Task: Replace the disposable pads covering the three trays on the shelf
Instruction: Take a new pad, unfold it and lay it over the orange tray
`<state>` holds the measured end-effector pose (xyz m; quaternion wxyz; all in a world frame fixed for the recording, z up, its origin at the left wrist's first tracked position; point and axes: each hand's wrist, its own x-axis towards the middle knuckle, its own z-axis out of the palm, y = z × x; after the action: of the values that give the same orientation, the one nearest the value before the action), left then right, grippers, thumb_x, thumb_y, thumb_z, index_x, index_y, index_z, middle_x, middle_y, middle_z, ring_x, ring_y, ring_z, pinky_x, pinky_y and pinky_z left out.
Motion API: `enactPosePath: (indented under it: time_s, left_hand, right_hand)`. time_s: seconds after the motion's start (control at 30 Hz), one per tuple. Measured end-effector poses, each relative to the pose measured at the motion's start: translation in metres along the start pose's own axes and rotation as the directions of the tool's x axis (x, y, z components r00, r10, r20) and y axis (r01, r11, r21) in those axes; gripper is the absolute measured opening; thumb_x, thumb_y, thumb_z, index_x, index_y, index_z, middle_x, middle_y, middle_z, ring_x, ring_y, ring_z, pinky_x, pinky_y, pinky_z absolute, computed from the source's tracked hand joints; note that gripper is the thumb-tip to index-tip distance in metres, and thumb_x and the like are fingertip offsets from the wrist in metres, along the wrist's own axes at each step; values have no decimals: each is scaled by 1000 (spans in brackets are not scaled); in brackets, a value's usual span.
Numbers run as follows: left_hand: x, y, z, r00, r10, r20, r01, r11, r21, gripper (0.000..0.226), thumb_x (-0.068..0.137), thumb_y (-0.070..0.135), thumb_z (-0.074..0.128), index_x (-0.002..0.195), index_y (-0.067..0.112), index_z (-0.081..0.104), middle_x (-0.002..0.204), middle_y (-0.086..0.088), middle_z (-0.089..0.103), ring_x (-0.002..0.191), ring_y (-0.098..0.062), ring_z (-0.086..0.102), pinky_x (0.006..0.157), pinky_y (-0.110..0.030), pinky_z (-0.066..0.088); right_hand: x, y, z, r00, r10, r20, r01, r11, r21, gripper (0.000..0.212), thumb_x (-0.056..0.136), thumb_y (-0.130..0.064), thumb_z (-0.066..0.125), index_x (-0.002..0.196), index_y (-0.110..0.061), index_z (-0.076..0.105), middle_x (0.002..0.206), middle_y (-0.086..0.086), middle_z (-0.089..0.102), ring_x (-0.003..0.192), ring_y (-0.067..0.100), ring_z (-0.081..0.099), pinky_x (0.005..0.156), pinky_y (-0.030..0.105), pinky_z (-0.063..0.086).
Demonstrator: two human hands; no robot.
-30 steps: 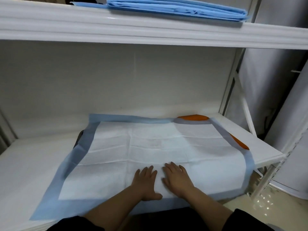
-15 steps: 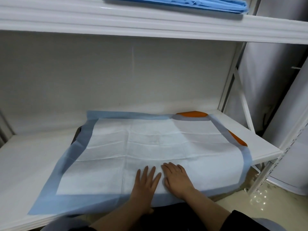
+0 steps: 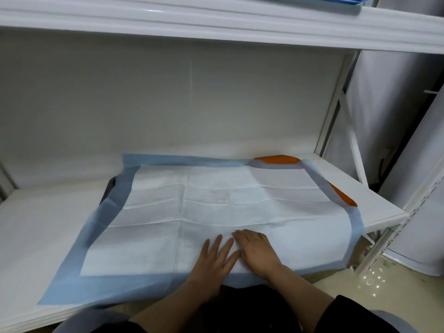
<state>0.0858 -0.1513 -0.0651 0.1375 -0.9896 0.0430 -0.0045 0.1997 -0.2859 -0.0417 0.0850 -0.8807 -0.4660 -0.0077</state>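
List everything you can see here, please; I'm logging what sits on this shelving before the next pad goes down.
disposable pad: one, white with a blue border, spread flat on the lower shelf, its near edge hanging over the front.
orange tray: one, orange, under the pad, showing only at the far right corner and right edge.
folded blue pads: a stack, count unclear, blue, on the upper shelf at top right.
lower shelf: one, white.
upper shelf: one, white.
shelf upright: one, white, at the right.
left hand: one, flat on the pad near its front edge.
right hand: one, flat on the pad beside the left hand.
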Motion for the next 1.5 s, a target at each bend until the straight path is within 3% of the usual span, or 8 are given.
enactPosePath:
  time_s: [0.07,0.17,0.37,0.57,0.77,1.1,1.27,1.5]
  left_hand:
    - [0,-3,-7,997,31,-71,-27,998,63,88,72,39,73,145,12,32,152,-19,31,137,-42,32,109,-58,26]
    - [2,-10,-14,983,118,-142,-125,991,-45,70,49,40,84,107,18,51,102,-5,69,86,-21,68,77,-33,56]
    - [12,-37,-55,950,42,-311,-75,993,-94,25,53,29,75,69,22,58,61,4,54,43,-12,51,34,-18,31]
    - [27,-60,-83,917,-184,-354,41,926,-375,19,81,24,45,89,21,62,78,4,67,66,-17,64,51,-24,45]
    - [34,-78,-109,938,-264,-223,160,903,-398,29,98,33,43,126,25,49,114,6,66,102,-16,61,75,-25,42]
    - [34,-58,-99,970,-118,-213,113,993,-32,87,73,54,65,140,11,31,152,-13,24,121,-30,46,101,-40,37]
    - [37,-49,-93,925,-166,-341,142,985,-95,74,38,23,87,98,13,44,120,-17,63,82,-27,67,64,-31,55]
    - [46,-62,-108,894,-86,-439,78,996,-34,34,41,6,76,71,13,62,94,-7,66,53,-22,56,51,-26,41]
  right_hand:
    - [2,6,3,999,4,-51,-2,999,32,48,99,-21,37,147,-21,32,153,-1,33,140,15,32,114,26,17]
    - [1,5,-3,990,11,-144,6,993,122,40,94,-15,41,131,-18,55,139,2,52,124,19,52,106,26,34]
    - [-5,2,-29,923,8,-385,61,984,167,45,84,-30,28,104,-21,68,102,-7,68,90,12,63,82,21,40]
    - [-6,4,-53,967,-105,-231,115,993,31,62,84,-59,48,136,-27,43,128,-10,54,115,12,51,99,24,31]
    - [12,17,-61,900,23,-436,2,998,56,32,89,-44,40,82,-21,61,74,-6,62,69,18,59,63,27,37]
    - [43,20,-105,990,141,-7,-129,923,362,38,93,-33,50,59,-20,41,59,-4,45,61,12,40,59,29,30]
    - [51,19,-110,986,165,7,-143,835,531,36,87,-31,63,56,-21,48,58,-9,49,58,5,42,62,23,36]
    - [46,24,-112,987,159,-35,-111,814,571,34,88,-32,62,56,-27,52,62,-9,57,63,6,51,71,30,45]
